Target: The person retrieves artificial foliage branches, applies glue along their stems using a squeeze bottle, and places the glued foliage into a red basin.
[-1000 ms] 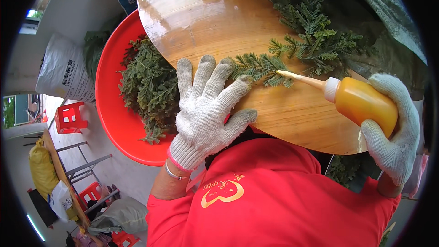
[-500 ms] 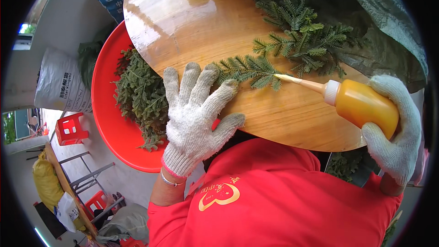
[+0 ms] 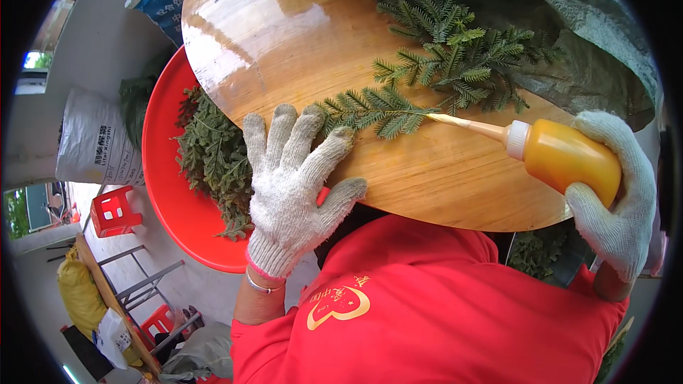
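My left hand (image 3: 288,178), in a white knit glove, lies with fingers spread over the near left edge of a round wooden tabletop (image 3: 427,171). Its fingertips reach the leafy tip of a green conifer sprig (image 3: 370,110); whether they press on it I cannot tell. My right hand (image 3: 626,199), gloved too, is wrapped round a squeeze bottle (image 3: 569,160) with yellow-orange contents and a white collar. The bottle is tilted, and its long nozzle (image 3: 469,125) points left, with the pale tip at the bare stem end of the sprig.
More conifer branches (image 3: 455,46) lie farther back on the tabletop, beside a grey-green sheet (image 3: 597,14). A red basin (image 3: 181,217) at the left holds a heap of duller green sprigs (image 3: 213,149). White sacks (image 3: 96,131), a red stool (image 3: 114,212) and a side table (image 3: 117,299) stand beyond.
The tabletop, sprig, branches and my left hand appear a little farther left in view. The bottle stays at nearly the same place, its nozzle tip still by the stem end.
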Motion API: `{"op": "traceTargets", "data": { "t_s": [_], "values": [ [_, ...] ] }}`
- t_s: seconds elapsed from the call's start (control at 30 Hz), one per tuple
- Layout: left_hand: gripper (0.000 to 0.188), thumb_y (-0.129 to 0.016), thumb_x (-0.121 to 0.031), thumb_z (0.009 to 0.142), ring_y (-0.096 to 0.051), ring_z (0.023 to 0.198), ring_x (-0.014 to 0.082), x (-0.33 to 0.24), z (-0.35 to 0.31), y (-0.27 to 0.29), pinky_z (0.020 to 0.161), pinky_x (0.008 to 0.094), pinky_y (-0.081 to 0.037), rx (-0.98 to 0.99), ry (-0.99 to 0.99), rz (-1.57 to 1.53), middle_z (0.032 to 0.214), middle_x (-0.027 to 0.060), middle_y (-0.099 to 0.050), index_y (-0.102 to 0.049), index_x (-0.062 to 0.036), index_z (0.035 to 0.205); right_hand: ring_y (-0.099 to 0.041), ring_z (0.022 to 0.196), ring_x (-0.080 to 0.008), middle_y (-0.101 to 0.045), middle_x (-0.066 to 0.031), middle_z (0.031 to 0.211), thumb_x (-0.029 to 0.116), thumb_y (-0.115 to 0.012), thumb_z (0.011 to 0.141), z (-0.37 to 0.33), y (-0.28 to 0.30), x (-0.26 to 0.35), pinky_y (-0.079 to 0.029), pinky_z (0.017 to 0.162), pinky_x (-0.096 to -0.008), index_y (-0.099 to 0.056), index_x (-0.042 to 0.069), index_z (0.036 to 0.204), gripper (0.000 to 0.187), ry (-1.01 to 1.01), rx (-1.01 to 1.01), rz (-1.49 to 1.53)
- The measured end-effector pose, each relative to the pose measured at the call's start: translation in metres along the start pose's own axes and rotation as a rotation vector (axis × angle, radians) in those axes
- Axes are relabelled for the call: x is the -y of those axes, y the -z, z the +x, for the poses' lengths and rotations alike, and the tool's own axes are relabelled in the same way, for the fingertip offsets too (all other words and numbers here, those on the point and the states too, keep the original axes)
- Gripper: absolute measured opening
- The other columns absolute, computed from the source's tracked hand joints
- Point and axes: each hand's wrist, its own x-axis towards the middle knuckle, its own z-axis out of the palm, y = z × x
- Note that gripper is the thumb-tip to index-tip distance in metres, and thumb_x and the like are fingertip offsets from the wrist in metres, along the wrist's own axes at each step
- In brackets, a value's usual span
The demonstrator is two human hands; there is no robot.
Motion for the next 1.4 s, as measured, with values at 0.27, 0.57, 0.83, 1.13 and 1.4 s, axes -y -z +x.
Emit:
{"op": "traceTargets", "data": {
  "t_s": [0.27,0.57,0.83,1.13,1.4],
  "values": [
    [0.058,-0.086,-0.034,0.069,-0.048,0.133,0.0458,0.000,0.002,0.000,0.118,0.0672,-0.020,-0.018,-0.011,0.015,0.131,0.0187,-0.062,-0.071,-0.0105,0.119,-0.060,0.112,-0.0194,-0.060,-0.0120,0.124,0.005,-0.063,0.072,0.002,0.003,-0.004,-0.045,0.102,-0.0317,-0.059,-0.001,0.127,0.056,-0.082,-0.021,-0.007],
    [0.059,-0.086,-0.033,0.067,-0.048,0.133,0.0456,-0.003,0.001,0.002,0.118,0.0665,-0.021,-0.006,-0.006,0.027,0.130,0.0188,-0.061,-0.071,-0.0105,0.119,-0.060,0.109,-0.0184,-0.061,-0.0108,0.119,0.010,-0.061,0.072,0.000,-0.007,-0.022,-0.046,0.099,-0.0311,-0.060,-0.001,0.123,0.052,-0.143,-0.110,0.033],
    [0.054,-0.082,-0.019,0.071,-0.042,0.140,0.0469,-0.005,0.004,0.004,0.122,0.0617,-0.016,0.052,0.025,0.003,0.138,0.0212,-0.059,-0.069,-0.0058,0.122,-0.061,0.110,-0.0195,-0.061,-0.0104,0.118,0.014,-0.062,0.071,-0.003,-0.010,-0.030,-0.046,0.100,-0.0315,-0.061,-0.002,0.122,0.053,-0.134,-0.168,-0.025],
    [0.057,-0.087,-0.029,0.071,-0.050,0.132,0.0456,-0.012,0.006,0.004,0.118,0.0649,-0.021,-0.055,0.030,0.011,0.131,0.0178,-0.062,-0.070,-0.0104,0.121,-0.062,0.102,-0.0204,-0.063,-0.0110,0.112,0.009,-0.071,0.071,-0.006,-0.012,-0.040,-0.049,0.094,-0.0311,-0.064,0.000,0.120,0.051,-0.111,-0.112,0.043],
    [0.062,-0.086,-0.033,0.074,-0.050,0.130,0.0475,-0.036,0.048,-0.017,0.116,0.0644,-0.025,-0.208,-0.015,0.013,0.131,0.0227,-0.059,-0.065,-0.0079,0.127,-0.060,0.101,-0.0199,-0.062,-0.0103,0.109,0.011,-0.073,0.069,-0.006,-0.011,-0.038,-0.048,0.093,-0.0311,-0.064,0.000,0.121,0.054,-0.087,-0.131,0.026]
  ]
}}
